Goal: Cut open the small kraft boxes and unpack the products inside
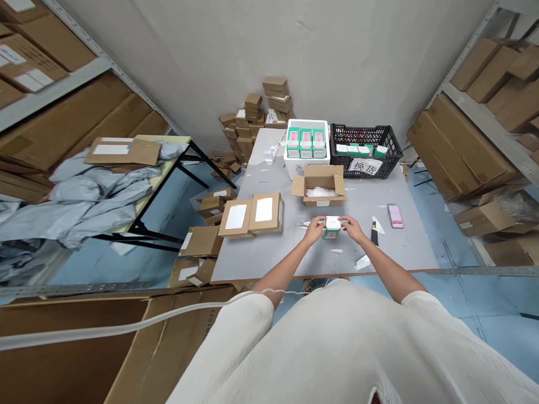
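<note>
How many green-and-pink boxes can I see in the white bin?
3, standing side by side: left box, middle box and right box. More may be hidden beneath.

- Smartphone (394, 216), lying near the right edge, its screen pinkish
- Black-and-yellow utility knife (374, 234) just beside a white scrap (378, 225)
- Grey mailing bags (99, 191) heaped on a black-legged side table (167, 165)
- Brown carton stacks (252, 120) by the grey wall (189, 50)
- Left shelving (63, 89) and right shelving (483, 114), both loaded with cartons
- White cable (168, 312) crossing before a big carton (168, 348)
</note>
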A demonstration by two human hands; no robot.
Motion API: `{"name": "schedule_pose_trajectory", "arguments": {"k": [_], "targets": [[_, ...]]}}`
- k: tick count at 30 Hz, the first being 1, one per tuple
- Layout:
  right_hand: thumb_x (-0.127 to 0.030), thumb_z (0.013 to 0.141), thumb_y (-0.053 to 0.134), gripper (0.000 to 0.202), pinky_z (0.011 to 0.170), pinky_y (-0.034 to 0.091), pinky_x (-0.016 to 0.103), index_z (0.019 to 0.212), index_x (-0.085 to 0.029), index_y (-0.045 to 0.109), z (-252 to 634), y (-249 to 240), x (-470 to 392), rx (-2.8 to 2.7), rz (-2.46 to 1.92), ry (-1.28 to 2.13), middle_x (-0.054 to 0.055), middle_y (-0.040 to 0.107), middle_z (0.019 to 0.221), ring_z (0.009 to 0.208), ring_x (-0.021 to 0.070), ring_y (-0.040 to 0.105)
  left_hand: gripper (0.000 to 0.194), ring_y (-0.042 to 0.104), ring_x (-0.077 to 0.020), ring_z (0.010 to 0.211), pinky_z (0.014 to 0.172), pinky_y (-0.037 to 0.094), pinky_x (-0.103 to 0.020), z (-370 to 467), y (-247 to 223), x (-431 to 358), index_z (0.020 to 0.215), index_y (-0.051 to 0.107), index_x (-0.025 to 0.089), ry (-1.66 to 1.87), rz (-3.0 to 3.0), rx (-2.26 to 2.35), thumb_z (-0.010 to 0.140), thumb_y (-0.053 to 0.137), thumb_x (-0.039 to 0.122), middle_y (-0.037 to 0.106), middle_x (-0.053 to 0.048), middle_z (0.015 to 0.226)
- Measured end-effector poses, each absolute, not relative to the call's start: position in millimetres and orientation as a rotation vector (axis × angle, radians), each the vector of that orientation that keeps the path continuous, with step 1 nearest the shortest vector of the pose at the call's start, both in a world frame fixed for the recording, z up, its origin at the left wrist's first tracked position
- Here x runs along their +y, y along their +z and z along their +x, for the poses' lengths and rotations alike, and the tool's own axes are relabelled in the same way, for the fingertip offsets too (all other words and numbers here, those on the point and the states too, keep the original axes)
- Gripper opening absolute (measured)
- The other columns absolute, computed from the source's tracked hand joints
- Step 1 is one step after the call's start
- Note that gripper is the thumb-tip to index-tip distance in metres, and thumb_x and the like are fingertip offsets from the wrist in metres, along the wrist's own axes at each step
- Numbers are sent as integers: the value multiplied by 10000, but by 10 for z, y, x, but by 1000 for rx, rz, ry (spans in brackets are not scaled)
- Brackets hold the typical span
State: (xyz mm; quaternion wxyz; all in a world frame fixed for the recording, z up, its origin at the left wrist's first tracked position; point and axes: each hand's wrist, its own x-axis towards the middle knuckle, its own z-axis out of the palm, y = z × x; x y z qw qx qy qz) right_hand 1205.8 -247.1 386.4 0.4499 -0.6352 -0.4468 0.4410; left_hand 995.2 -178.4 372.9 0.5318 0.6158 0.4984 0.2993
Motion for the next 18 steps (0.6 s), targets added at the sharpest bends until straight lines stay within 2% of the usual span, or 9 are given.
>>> {"name": "schedule_pose_trajectory", "arguments": {"k": [3,7,13,18], "targets": [[-425,849,663,346,830,619,355,1142,-260,746,12062,3853,-2531,-1190,-1563,1041,80,737,1269,951,206,698,374,718,-189,1044,874,629,-318,9875,3731,-1836,1270,734,231,679,1491,1113,896,714,218,667,-93,1388],[-424,793,811,473,877,636,401,1232,-260,739,12059,3805,-2600,-1335,-1512,978,127,655,1421,1020,238,715,575,709,-203,1074,843,644,-320,9804,3736,-1878,1345,701,237,651,1615,1041,787,830,178,619,-112,1456],[-336,850,739,385,887,646,422,1228,-260,734,12077,3755,-2598,-1444,-1522,883,123,658,1403,975,225,734,422,743,-174,989,877,649,-338,9841,3726,-1845,1265,720,216,668,1711,1045,856,738,112,664,-100,1362],[-317,889,697,343,880,647,416,1225,-256,727,12073,3759,-2588,-1500,-1543,824,122,672,1379,956,223,746,373,764,-177,972,865,649,-332,9847,3730,-1848,1256,724,211,675,1791,1044,894,710,120,672,-93,1325]]}}
